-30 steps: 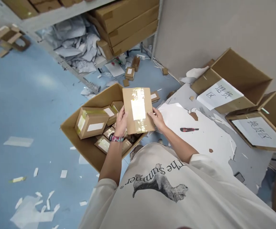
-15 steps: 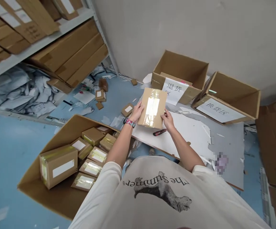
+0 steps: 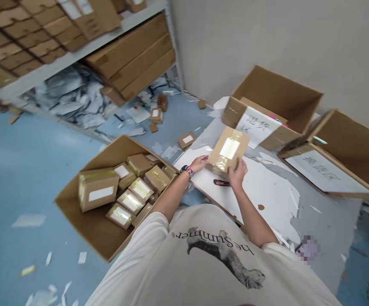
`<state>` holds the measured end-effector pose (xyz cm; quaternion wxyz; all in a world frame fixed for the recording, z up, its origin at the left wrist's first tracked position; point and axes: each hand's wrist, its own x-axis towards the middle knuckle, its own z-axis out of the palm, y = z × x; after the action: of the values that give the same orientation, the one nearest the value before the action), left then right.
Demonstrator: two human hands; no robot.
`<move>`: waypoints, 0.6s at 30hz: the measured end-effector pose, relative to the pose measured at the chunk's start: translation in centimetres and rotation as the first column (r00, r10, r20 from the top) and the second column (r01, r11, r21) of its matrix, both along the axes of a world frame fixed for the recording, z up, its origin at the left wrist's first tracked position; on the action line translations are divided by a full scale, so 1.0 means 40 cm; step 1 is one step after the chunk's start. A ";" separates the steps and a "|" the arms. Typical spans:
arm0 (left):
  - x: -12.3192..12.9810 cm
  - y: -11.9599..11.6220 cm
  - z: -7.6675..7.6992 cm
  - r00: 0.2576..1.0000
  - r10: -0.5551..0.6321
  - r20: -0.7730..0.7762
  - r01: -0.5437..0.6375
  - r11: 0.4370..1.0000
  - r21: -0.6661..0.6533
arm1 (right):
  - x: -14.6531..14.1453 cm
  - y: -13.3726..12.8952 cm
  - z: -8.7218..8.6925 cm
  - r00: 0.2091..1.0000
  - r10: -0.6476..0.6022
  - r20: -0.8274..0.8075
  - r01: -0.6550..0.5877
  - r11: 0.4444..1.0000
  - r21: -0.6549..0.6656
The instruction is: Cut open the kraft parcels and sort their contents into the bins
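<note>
A flat brown cardboard package [image 3: 240, 146] with a white label and shiny tape is tilted above the white-topped table [image 3: 267, 187]. My right hand [image 3: 238, 172] grips its near right edge. Beside the package's left edge is my left hand [image 3: 199, 163], fingers extended toward it and apart from one another. A red and black box cutter [image 3: 221, 182] lies on the table just below the package. To the left, a large open carton [image 3: 91, 229] contains several taped, labelled small boxes.
Two open cartons with handwritten signs, one [image 3: 289, 93] behind the package and another [image 3: 359, 148] farther right, stand on the table. Shelving [image 3: 146, 12] with stacked boxes is at the upper left. Small boxes and paper scraps litter the blue floor [image 3: 28, 170].
The view has swung left, so the surroundings appear farther right. My left hand has come off the package's edge and its fingers have spread. The package is now turned and tilted in my right hand.
</note>
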<state>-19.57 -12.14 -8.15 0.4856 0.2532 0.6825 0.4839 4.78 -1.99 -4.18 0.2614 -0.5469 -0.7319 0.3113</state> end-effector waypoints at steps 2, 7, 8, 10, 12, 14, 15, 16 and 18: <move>-0.042 -0.078 -0.005 0.995 0.097 0.036 -0.097 0.995 0.000 | -0.040 -0.009 0.005 0.995 0.095 -0.031 -0.092 0.990 0.109; -0.186 -0.360 0.011 0.839 0.544 0.003 -0.544 0.839 0.038 | -0.227 -0.099 0.011 0.870 0.485 -0.095 -0.463 0.867 0.184; -0.218 -0.431 0.017 0.786 0.619 0.004 -0.618 0.785 0.039 | -0.273 -0.132 0.009 0.835 0.541 -0.099 -0.523 0.837 0.164; -0.280 -0.582 0.028 0.670 0.742 -0.002 -0.742 0.670 0.035 | -0.367 -0.215 0.005 0.760 0.642 -0.105 -0.631 0.767 0.118; -0.336 -0.741 0.034 0.537 0.844 -0.016 -0.843 0.537 0.031 | -0.459 -0.311 0.000 0.669 0.735 -0.110 -0.731 0.678 0.082; -0.383 -0.896 0.033 0.381 0.924 -0.042 -0.924 0.381 0.003 | -0.545 -0.414 -0.005 0.562 0.821 -0.102 -0.821 0.569 0.051; -0.404 -0.969 0.029 0.310 0.949 -0.057 -0.951 0.310 -0.012 | -0.587 -0.466 -0.007 0.505 0.858 -0.093 -0.859 0.510 0.035; -0.424 -1.037 0.024 0.249 0.966 -0.072 -0.968 0.248 -0.024 | -0.629 -0.516 -0.009 0.448 0.890 -0.082 -0.893 0.451 0.019; -0.460 -1.158 0.008 0.162 0.982 -0.093 -0.987 0.159 -0.037 | -0.714 -0.613 -0.012 0.338 0.939 -0.059 -0.941 0.338 -0.016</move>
<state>-37.95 -58.46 -7.84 0.0518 -0.2590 0.7162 0.6460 -23.78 -26.51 -4.65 0.0359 -0.0265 -0.9005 0.4326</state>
